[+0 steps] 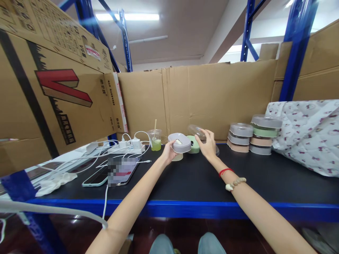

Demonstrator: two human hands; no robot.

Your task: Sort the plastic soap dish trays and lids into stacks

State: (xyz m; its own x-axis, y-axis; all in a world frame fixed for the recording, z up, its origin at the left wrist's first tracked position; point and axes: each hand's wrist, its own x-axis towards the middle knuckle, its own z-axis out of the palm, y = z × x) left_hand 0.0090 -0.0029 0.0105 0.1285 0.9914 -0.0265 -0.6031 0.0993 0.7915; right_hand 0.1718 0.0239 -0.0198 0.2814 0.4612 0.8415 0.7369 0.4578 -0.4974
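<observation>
My left hand [169, 154] is closed around the side of a lilac rounded plastic container [182, 147], which it holds above the black tabletop; a small pale patch shows on the container's upper face. Just behind and to the right is a green container [195, 145] of similar shape. Beneath the lilac one, a cream-coloured rounded piece [177, 157] partly shows. With fingers and thumb bent around its edge, my right hand [208, 144] grips a tilted clear plastic lid [195, 131] above the green container. Another clear piece [217, 151] is partly hidden behind my right hand.
Two stacks of lidded containers [239, 138] stand at the right by a patterned cloth [307, 137]. On the left are a drink cup [156, 143], a power strip [127, 149], loose cables and phones [96, 177]. Cardboard [201, 95] walls the back; a blue edge [185, 209] runs along the front.
</observation>
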